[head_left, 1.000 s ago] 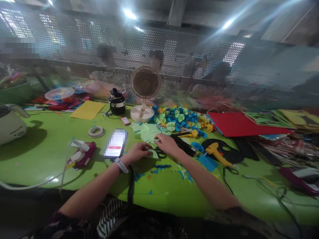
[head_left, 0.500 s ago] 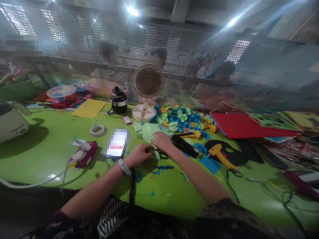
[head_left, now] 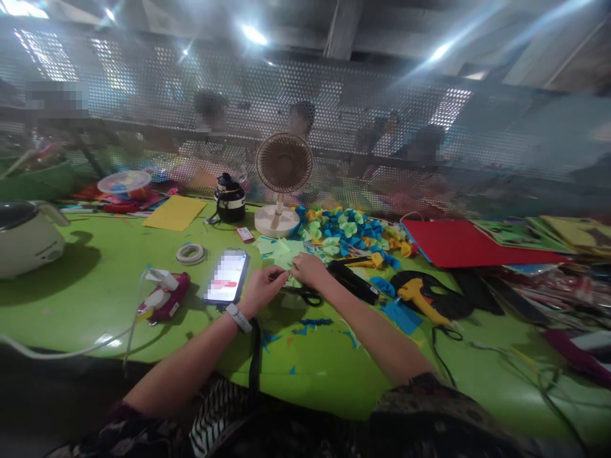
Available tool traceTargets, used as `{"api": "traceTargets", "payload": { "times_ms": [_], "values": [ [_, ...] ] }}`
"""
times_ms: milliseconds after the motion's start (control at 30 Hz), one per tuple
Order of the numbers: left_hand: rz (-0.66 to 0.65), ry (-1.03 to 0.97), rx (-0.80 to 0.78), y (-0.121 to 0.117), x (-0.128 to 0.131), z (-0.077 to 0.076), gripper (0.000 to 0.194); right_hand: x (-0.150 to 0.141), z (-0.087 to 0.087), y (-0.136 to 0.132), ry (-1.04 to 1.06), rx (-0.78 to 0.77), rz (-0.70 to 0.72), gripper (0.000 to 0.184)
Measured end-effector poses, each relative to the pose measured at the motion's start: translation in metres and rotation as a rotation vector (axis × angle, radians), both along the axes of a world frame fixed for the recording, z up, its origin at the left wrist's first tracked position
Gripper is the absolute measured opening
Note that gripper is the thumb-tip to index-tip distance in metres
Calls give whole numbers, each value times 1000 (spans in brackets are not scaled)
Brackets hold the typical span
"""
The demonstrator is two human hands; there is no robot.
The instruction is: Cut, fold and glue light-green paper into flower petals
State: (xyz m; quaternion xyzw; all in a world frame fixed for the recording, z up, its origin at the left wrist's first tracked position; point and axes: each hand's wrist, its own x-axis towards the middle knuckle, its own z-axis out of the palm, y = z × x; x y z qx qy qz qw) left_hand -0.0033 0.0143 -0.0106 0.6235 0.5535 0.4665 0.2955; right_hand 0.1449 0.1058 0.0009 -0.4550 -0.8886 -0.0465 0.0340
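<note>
My left hand [head_left: 263,289] and my right hand [head_left: 309,268] meet over the green table [head_left: 95,286], both pinched on a small light green paper piece [head_left: 289,277] between them. Black-handled scissors [head_left: 305,295] lie on the table just below my hands. More light green paper pieces [head_left: 279,249] lie just beyond. A lit phone [head_left: 226,277] rests left of my left hand. I wear a white wristband [head_left: 238,317] on the left wrist.
A small fan [head_left: 281,181] and a pile of blue, green and yellow folded paper shapes [head_left: 351,230] stand behind. A yellow glue gun [head_left: 417,297], a red sheet [head_left: 458,242], a tape roll [head_left: 189,254], a pink device [head_left: 165,298] and a white cooker [head_left: 26,235] surround. People sit beyond the mesh.
Both hands have lifted slightly off the table and come together, now pinching the green paper piece. The camera view shifted a little.
</note>
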Motion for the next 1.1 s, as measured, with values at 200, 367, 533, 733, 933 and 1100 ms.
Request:
{"api": "traceTargets", "payload": {
  "times_ms": [200,367,533,733,933,1100],
  "values": [
    [-167,-726,-425,3,5,4,32,13,17,-21,136,162,28,23],
    [-325,-1079,-540,1,8,7,21,26,19,-67,244,377,317,18],
    [-319,-1012,-585,-1,5,1,15,41,16,-84,307,331,320,32],
    [-449,-970,-639,-5,4,3,26,60,10,-81,448,243,363,24],
    [-472,-938,-604,-8,7,5,32,60,5,-84,718,173,390,19],
    [-459,-903,-517,-16,15,8,34,54,3,-92,1000,1,164,23]
  ]
}}
